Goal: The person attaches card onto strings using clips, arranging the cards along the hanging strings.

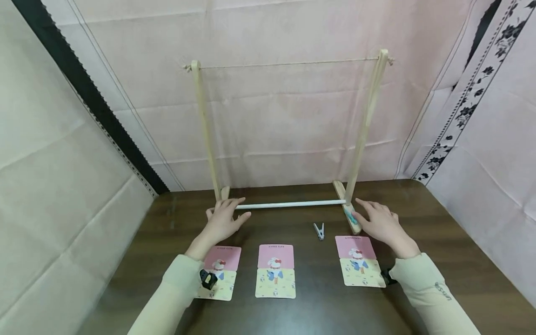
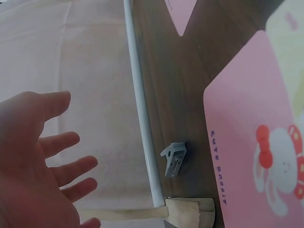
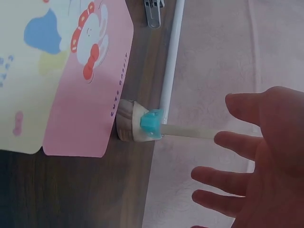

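Observation:
A small stand has two pale upright posts (image 1: 364, 125), a string (image 1: 289, 63) tied across the top and a white rod (image 1: 291, 204) low between the feet. My left hand (image 1: 224, 221), fingers spread, is at the left post's foot and overlaps it in the head view. A grey clothespin (image 2: 175, 159) lies near that foot, hidden by the hand in the head view. My right hand (image 1: 381, 223), also spread and holding nothing, is beside the right foot (image 1: 353, 223). On that foot is a teal clip (image 3: 151, 122). Another grey clothespin (image 1: 319, 231) lies in front of the rod.
Three pink and yellow rabbit cards lie along the brown table (image 1: 310, 311): the left card (image 1: 228, 279), partly under my left wrist, the middle card (image 1: 275, 272) and the right card (image 1: 360, 260). Pale cloth (image 1: 284, 121) hangs behind the stand and along both sides.

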Tool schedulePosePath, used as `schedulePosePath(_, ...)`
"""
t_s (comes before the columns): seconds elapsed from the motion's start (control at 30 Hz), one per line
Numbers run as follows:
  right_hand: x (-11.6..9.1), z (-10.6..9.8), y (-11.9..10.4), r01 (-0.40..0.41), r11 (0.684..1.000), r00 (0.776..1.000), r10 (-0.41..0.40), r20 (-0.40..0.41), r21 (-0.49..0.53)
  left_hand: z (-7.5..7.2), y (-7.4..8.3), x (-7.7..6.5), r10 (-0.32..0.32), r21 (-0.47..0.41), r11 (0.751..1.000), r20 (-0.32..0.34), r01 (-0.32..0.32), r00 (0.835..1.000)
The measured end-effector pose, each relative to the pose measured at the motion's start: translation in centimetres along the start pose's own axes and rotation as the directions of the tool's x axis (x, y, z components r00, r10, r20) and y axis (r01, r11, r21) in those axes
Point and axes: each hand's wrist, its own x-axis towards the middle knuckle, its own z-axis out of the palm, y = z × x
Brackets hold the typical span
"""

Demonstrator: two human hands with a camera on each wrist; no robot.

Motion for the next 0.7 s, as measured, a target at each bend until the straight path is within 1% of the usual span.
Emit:
schedulePosePath(0.07, 0.0, -0.1, 0.1, 0.004, 1.0, 1.0, -0.004, -0.019, 0.002, 0.1, 0.2, 0.3, 0.016, -0.008, 1.0, 0.016, -0.016, 1.0)
schedulePosePath(0.17, 0.0, -0.2, 0.3, 0.017, 1.0, 0.999, -0.017, -0.047, 0.007, 0.2, 0.6, 0.5, 0.041, -0.018, 0.999, 0.06, -0.04, 0.997)
schedulePosePath(0.27, -0.1, -0.1, 0.4, 0.036, 0.999, 0.998, -0.035, -0.056, 0.013, 0.6, 1.1, 0.5, 0.083, -0.027, 0.996, 0.118, -0.08, 0.99)
schedulePosePath(0.37, 0.0, 0.1, 0.4, 0.056, 0.998, 0.998, -0.055, -0.041, 0.03, 0.9, 1.4, 0.5, 0.112, -0.03, 0.994, 0.165, -0.109, 0.98)
schedulePosePath(0.57, 0.9, 0.7, 0.2, 0.088, 0.995, 0.996, -0.088, 0.005, 0.054, 1.5, 1.8, 0.4, 0.093, -0.059, 0.995, 0.216, -0.082, 0.972)
schedulePosePath(0.7, 1.6, 0.6, 0.2, 0.104, 0.993, 0.994, -0.106, 0.036, 0.058, 1.8, 2.0, 0.4, 0.094, -0.083, 0.994, 0.24, -0.075, 0.966)
